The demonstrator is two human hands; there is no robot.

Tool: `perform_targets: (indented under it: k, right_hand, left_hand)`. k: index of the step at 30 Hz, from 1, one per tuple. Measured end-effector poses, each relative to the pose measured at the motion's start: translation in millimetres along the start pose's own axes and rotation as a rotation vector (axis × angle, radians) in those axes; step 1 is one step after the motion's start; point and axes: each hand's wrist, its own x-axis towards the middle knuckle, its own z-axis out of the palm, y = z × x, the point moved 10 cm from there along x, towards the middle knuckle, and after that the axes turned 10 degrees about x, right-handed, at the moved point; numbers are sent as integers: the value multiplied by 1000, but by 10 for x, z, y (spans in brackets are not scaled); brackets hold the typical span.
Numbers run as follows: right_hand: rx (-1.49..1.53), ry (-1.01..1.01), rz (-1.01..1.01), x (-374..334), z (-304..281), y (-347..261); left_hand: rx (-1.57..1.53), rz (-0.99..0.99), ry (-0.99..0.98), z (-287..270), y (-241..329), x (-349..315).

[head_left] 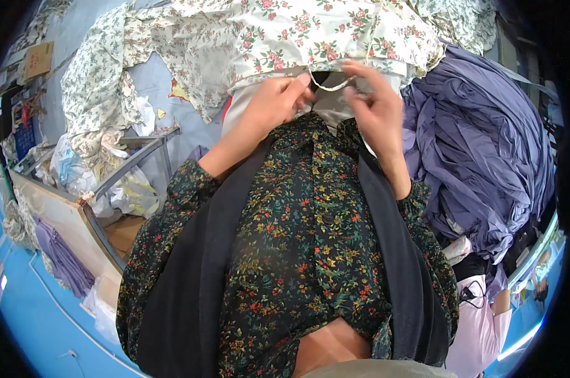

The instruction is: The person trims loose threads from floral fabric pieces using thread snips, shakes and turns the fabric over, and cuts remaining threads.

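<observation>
White fabric with pink and red flowers (pixel 323 38) lies spread in front of me. A narrow pale strip of cloth (pixel 328 89) sags in a curve at its near edge, between my hands. My left hand (pixel 273 106) is closed, thumb against curled fingers, at the strip's left end. On the other side, my right hand (pixel 376 104) has its thumb and forefinger apart. The strip's right end runs behind those fingers, and no firm grip on it shows. Plain whitish cloth (pixel 335 104) hangs below the strip, close to my body.
Crumpled purple fabric (pixel 480 145) is heaped at my right. More pale floral cloth (pixel 99 82) drapes at the far left. Nearer on that side, a metal-framed bin (pixel 99 236) holds plastic bags and scraps. A person in pink clothing (pixel 480 327) is at the lower right.
</observation>
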Motion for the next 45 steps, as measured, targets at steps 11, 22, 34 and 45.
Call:
perform_targets:
  k: [11, 22, 34, 45]
  right_hand:
    - [311, -234, 388, -63, 350, 271]
    - [349, -194, 599, -386, 62, 583]
    - [414, -130, 605, -452, -115, 677]
    - [1151, -267, 910, -630, 176, 779]
  left_hand:
    - [-471, 320, 45, 38, 219, 264]
    - [-867, 370, -107, -97, 301, 389]
    - [-782, 539, -119, -64, 547, 347]
    - [-189, 421, -108, 357, 539, 25]
